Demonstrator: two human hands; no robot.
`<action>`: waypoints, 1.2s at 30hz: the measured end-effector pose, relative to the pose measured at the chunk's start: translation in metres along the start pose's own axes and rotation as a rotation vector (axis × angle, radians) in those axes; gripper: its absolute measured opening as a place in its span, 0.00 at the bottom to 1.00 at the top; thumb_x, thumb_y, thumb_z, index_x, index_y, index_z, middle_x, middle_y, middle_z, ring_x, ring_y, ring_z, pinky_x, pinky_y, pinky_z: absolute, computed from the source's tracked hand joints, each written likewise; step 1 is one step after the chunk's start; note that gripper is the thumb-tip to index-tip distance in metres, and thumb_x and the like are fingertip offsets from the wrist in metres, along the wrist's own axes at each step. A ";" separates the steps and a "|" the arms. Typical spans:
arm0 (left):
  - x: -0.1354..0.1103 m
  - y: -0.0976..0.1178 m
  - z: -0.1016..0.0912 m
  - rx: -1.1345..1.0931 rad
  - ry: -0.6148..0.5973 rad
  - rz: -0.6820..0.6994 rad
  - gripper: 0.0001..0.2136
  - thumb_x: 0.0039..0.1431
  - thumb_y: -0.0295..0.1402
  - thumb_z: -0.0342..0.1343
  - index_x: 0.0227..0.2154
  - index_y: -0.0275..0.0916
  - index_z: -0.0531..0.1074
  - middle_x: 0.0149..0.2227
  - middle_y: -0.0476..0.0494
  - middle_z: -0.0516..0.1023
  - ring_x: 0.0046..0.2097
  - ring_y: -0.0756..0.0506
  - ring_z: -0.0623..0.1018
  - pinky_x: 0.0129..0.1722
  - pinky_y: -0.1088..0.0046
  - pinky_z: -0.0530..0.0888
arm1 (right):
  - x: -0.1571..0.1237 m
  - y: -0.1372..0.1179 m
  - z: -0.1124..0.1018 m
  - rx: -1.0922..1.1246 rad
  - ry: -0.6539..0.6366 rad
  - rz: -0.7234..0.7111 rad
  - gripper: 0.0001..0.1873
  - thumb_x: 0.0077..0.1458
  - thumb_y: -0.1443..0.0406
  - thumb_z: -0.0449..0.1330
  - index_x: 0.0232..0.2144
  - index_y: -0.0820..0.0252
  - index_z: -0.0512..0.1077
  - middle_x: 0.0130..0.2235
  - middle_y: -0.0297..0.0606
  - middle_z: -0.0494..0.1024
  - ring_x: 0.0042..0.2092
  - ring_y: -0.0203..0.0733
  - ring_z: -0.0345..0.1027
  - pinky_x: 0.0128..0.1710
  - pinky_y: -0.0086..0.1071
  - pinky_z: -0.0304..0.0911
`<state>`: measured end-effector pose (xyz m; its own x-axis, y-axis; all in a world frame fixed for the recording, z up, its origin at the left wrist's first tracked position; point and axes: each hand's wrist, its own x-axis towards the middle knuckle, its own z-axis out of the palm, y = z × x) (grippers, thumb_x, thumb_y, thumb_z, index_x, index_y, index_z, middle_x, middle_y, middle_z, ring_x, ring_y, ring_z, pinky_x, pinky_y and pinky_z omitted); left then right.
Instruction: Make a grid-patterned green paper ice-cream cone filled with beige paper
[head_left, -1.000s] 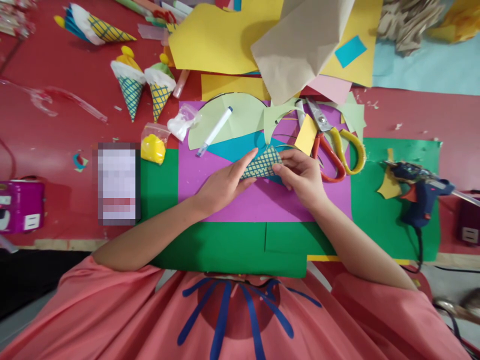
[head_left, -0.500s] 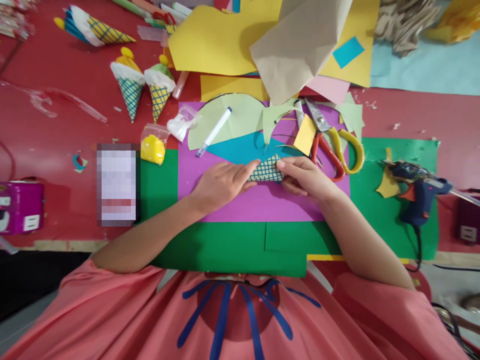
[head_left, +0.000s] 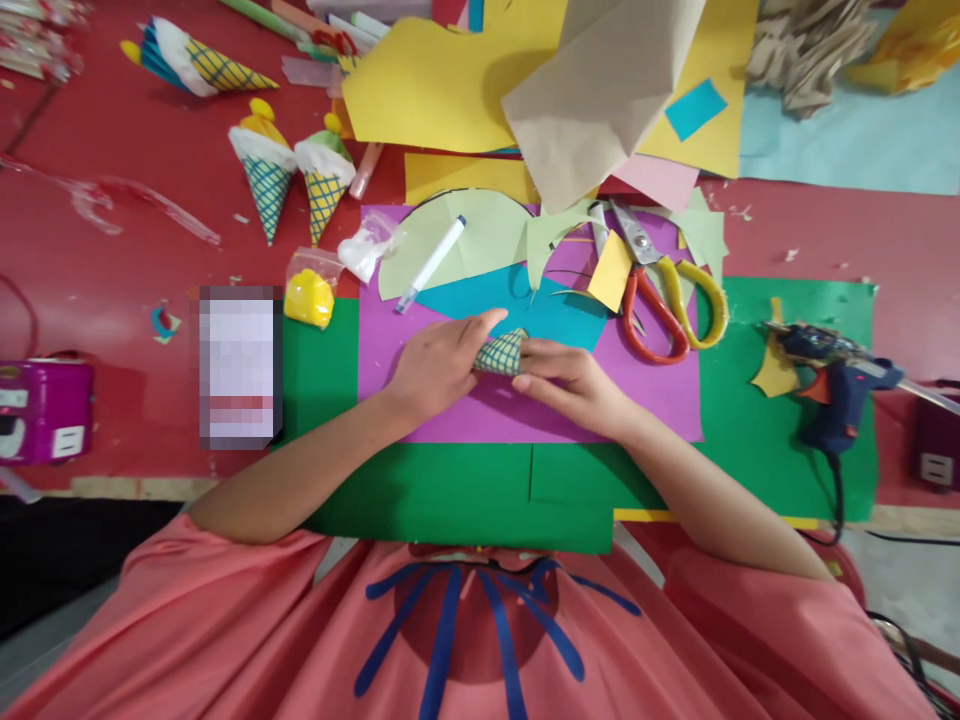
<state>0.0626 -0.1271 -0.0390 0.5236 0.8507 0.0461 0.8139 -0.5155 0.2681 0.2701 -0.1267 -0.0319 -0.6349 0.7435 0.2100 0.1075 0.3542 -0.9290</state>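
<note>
Between my two hands is a small paper cone [head_left: 501, 353], pale with a dark green criss-cross pattern. My left hand [head_left: 439, 368] is closed around its left, narrower end. My right hand [head_left: 574, 385] has its fingers at the wide right end, with the thumb beneath; the fingertips are partly hidden by the cone's rim. Under the hands lies a purple sheet [head_left: 465, 415], with a blue paper piece [head_left: 517, 300] just behind the cone. Scissors [head_left: 651, 285] with red and yellow handles rest to the right, and a capped marker [head_left: 430, 265] lies on light green paper [head_left: 487, 235].
A glue gun [head_left: 832, 385] with its cord lies on the green sheet [head_left: 750, 450] at right. Left are a blurred-out phone-like object [head_left: 238, 365], a bag of yellow clay [head_left: 309, 298] and finished cones [head_left: 262, 180]. Brown paper [head_left: 592, 110] and yellow sheets [head_left: 427, 90] lie at the back.
The patterned piece has turned from a flatter shape into a rounder cone and shifted slightly left. My right hand has moved left and down, its fingers now at the open end.
</note>
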 end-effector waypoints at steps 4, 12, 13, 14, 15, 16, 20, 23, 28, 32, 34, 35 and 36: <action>0.000 -0.001 -0.002 -0.194 -0.081 -0.115 0.11 0.57 0.25 0.50 0.42 0.40 0.70 0.37 0.49 0.80 0.36 0.47 0.78 0.32 0.74 0.67 | -0.004 0.003 0.009 -0.297 -0.048 -0.176 0.12 0.62 0.62 0.56 0.42 0.64 0.75 0.47 0.49 0.78 0.51 0.46 0.72 0.52 0.41 0.67; 0.001 -0.004 -0.003 -0.056 0.022 -0.118 0.05 0.52 0.26 0.51 0.30 0.40 0.70 0.24 0.50 0.76 0.27 0.48 0.73 0.26 0.73 0.60 | -0.011 0.003 0.016 -0.315 0.032 -0.169 0.13 0.60 0.62 0.57 0.44 0.64 0.71 0.50 0.51 0.77 0.53 0.45 0.72 0.50 0.37 0.71; 0.001 -0.004 -0.003 -0.022 0.046 -0.098 0.05 0.51 0.25 0.51 0.30 0.40 0.70 0.23 0.50 0.75 0.26 0.48 0.73 0.25 0.72 0.59 | -0.011 0.002 0.016 -0.300 0.065 -0.179 0.10 0.60 0.65 0.56 0.43 0.63 0.71 0.49 0.50 0.77 0.51 0.43 0.73 0.49 0.35 0.72; 0.001 -0.004 -0.002 0.008 0.068 -0.080 0.05 0.51 0.25 0.51 0.29 0.40 0.70 0.23 0.50 0.75 0.26 0.48 0.73 0.25 0.72 0.59 | -0.011 0.002 0.016 -0.294 0.108 -0.194 0.09 0.60 0.68 0.55 0.43 0.62 0.71 0.47 0.48 0.78 0.50 0.42 0.74 0.47 0.34 0.72; 0.001 -0.004 -0.002 0.032 0.083 -0.061 0.05 0.51 0.25 0.52 0.29 0.40 0.70 0.23 0.50 0.75 0.25 0.48 0.73 0.25 0.72 0.59 | -0.010 0.001 0.016 -0.299 0.157 -0.214 0.10 0.59 0.71 0.53 0.42 0.62 0.71 0.46 0.46 0.78 0.48 0.41 0.74 0.46 0.33 0.72; 0.001 -0.003 -0.001 0.051 0.096 -0.043 0.04 0.52 0.26 0.52 0.29 0.39 0.70 0.22 0.49 0.75 0.25 0.48 0.73 0.25 0.72 0.59 | -0.009 0.000 0.016 -0.309 0.206 -0.235 0.11 0.58 0.73 0.53 0.41 0.61 0.72 0.44 0.45 0.79 0.47 0.40 0.74 0.45 0.34 0.72; 0.001 -0.002 0.001 0.088 0.119 0.009 0.04 0.53 0.25 0.51 0.29 0.39 0.71 0.22 0.49 0.75 0.25 0.48 0.75 0.25 0.73 0.60 | -0.008 0.000 0.021 -0.310 0.325 -0.214 0.10 0.58 0.74 0.54 0.37 0.59 0.73 0.37 0.40 0.81 0.43 0.39 0.76 0.43 0.33 0.72; 0.001 0.001 0.001 0.092 0.142 0.040 0.06 0.53 0.24 0.50 0.29 0.38 0.71 0.21 0.49 0.75 0.24 0.48 0.74 0.24 0.72 0.61 | -0.009 0.001 0.027 -0.287 0.324 -0.131 0.06 0.59 0.70 0.56 0.34 0.60 0.73 0.34 0.38 0.80 0.39 0.38 0.76 0.40 0.30 0.71; -0.001 0.003 0.002 0.110 0.130 0.091 0.09 0.53 0.23 0.47 0.31 0.39 0.71 0.20 0.48 0.74 0.24 0.47 0.74 0.25 0.72 0.62 | -0.009 0.003 0.029 -0.281 0.186 -0.132 0.14 0.62 0.68 0.51 0.24 0.59 0.68 0.26 0.35 0.73 0.30 0.35 0.68 0.32 0.28 0.65; -0.003 0.003 0.001 0.132 0.144 0.125 0.08 0.54 0.23 0.48 0.32 0.38 0.71 0.22 0.47 0.74 0.26 0.45 0.75 0.25 0.70 0.63 | -0.007 0.005 0.026 -0.230 0.099 -0.139 0.15 0.60 0.72 0.48 0.21 0.58 0.61 0.23 0.33 0.65 0.27 0.33 0.58 0.28 0.28 0.58; -0.003 0.003 0.000 0.163 0.163 0.150 0.08 0.53 0.23 0.48 0.32 0.38 0.71 0.22 0.46 0.74 0.26 0.45 0.76 0.25 0.70 0.63 | -0.006 0.005 0.025 -0.152 0.080 -0.100 0.15 0.58 0.73 0.49 0.20 0.58 0.59 0.22 0.31 0.62 0.26 0.32 0.55 0.27 0.27 0.55; -0.003 0.003 -0.001 0.179 0.173 0.164 0.08 0.53 0.23 0.48 0.32 0.38 0.71 0.22 0.46 0.75 0.26 0.44 0.76 0.26 0.70 0.63 | -0.006 0.005 0.024 -0.094 0.074 -0.059 0.15 0.57 0.73 0.49 0.20 0.59 0.58 0.22 0.30 0.61 0.26 0.31 0.54 0.27 0.28 0.54; -0.002 0.003 -0.002 0.194 0.184 0.178 0.08 0.54 0.23 0.48 0.32 0.38 0.70 0.23 0.46 0.75 0.27 0.44 0.76 0.26 0.69 0.63 | -0.006 0.005 0.024 -0.022 0.068 0.001 0.15 0.56 0.73 0.50 0.19 0.59 0.58 0.22 0.30 0.60 0.26 0.31 0.53 0.28 0.28 0.54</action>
<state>0.0632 -0.1303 -0.0363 0.6220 0.7408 0.2537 0.7558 -0.6527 0.0526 0.2560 -0.1425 -0.0449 -0.5818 0.7801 0.2301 0.1252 0.3654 -0.9224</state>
